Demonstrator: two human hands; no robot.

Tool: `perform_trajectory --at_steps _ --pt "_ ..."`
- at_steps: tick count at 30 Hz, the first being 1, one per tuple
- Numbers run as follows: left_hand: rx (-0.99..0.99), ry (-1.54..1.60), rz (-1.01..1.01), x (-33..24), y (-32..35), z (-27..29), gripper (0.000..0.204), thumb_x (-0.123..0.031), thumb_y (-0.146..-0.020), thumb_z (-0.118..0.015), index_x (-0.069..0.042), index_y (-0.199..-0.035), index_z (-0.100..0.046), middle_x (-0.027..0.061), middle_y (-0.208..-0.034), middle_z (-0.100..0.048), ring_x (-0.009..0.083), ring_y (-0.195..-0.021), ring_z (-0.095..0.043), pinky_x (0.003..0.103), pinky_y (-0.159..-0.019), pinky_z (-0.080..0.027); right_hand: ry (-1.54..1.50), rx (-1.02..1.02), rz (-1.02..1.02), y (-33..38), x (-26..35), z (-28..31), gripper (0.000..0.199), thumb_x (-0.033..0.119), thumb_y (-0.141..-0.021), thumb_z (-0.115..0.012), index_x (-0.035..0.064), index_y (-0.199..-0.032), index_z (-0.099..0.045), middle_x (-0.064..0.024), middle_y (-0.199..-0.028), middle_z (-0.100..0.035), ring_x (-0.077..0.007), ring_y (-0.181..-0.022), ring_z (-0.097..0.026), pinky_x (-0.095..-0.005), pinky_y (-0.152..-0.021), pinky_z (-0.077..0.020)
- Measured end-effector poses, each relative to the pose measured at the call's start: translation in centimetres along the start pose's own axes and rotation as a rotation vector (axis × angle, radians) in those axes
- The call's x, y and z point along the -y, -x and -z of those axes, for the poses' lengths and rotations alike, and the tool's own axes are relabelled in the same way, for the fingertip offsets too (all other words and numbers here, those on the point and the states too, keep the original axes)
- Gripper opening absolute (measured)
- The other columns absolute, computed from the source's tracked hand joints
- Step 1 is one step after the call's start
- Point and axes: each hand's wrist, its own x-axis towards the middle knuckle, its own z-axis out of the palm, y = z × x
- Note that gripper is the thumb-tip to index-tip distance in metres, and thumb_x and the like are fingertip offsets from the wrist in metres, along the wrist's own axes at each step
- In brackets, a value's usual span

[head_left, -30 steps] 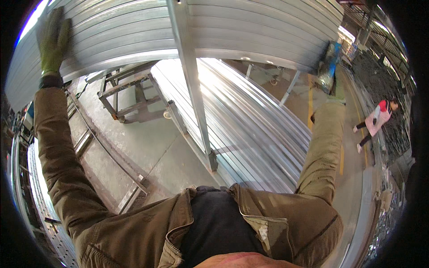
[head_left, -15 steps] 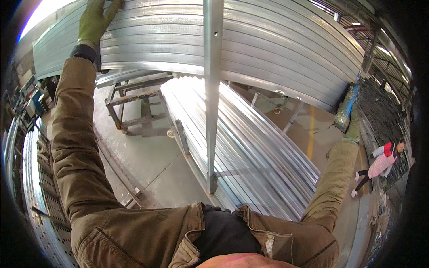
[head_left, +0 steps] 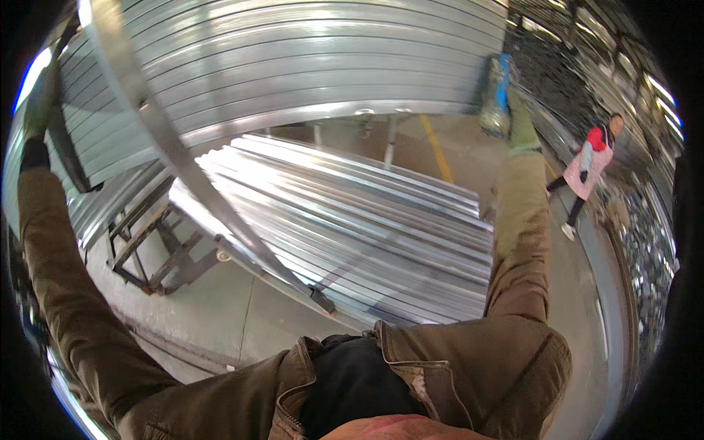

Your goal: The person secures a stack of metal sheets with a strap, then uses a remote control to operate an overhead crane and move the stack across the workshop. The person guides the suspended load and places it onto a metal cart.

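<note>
I hold up a large corrugated metal sheet (head_left: 293,66) that spans the upper part of the view. My left hand (head_left: 40,99), in a green glove, grips its left edge at the far left. My right hand (head_left: 506,99), in a green and blue glove, grips its right edge at the upper right. Both arms, in brown jacket sleeves, are stretched wide apart. Below the raised sheet lies a stack of similar ribbed metal sheets (head_left: 352,227) on a frame.
A slanted metal post (head_left: 183,161) runs from the upper left down to a foot near the stack. A dark steel rack (head_left: 158,249) stands on the concrete floor at left. A person in a pink and red jacket (head_left: 590,165) walks at right, beside piled metal goods.
The view has swung to the right and the sheet has shifted with it. My left hand now sits lower at the far left edge, my right hand higher. The walking person has come closer.
</note>
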Motion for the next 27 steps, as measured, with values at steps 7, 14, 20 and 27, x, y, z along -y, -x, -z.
perform_trajectory --at_steps 7,14,20,27 --pt "0.139 0.234 0.088 -4.9 2.9 -8.2 0.048 -0.027 -0.107 -0.053 -0.009 -0.151 -0.046 0.0213 -0.145 -0.058 0.0393 -0.13 -0.058 0.044 -0.101 -0.051 -0.069 0.134 -0.078 -1.0 1.8 1.1 0.047 0.031 -0.09 -0.083 0.0075 -0.127 -0.065 -0.0038 -0.112 -0.071 -0.0163 -0.092 -0.07 -0.0313 -0.078 -0.0593" --pt "0.215 0.499 0.088 -9.5 10.0 -12.8 0.047 -0.021 -0.107 -0.054 -0.004 -0.149 -0.048 0.0229 -0.142 -0.06 0.04 -0.129 -0.059 0.044 -0.099 -0.05 0.008 0.143 0.002 -0.9 2.0 0.7 0.054 0.04 -0.088 -0.084 0.0087 -0.127 -0.065 -0.002 -0.108 -0.071 -0.0152 -0.09 -0.069 -0.0328 -0.078 -0.0601" --pt "0.247 0.794 -0.018 -15.5 12.5 -9.8 0.045 -0.009 -0.102 -0.057 0.003 -0.144 -0.051 0.0181 -0.14 -0.062 0.031 -0.135 -0.055 0.039 -0.113 -0.042 -0.059 -0.05 0.06 -2.0 2.6 -1.0 0.059 0.056 -0.095 -0.071 0.0094 -0.13 -0.065 -0.0029 -0.112 -0.071 -0.0179 -0.094 -0.069 -0.0383 -0.083 -0.0594" --pt "0.258 0.813 0.217 -27.8 13.5 5.1 0.051 -0.024 -0.107 -0.055 -0.005 -0.153 -0.046 0.015 -0.15 -0.056 0.0293 -0.14 -0.052 0.039 -0.116 -0.039 0.07 -0.133 0.002 -2.0 6.3 -3.5 0.063 0.063 -0.099 -0.061 0.0112 -0.136 -0.064 -0.003 -0.117 -0.07 -0.0189 -0.101 -0.068 -0.0369 -0.086 -0.0581"
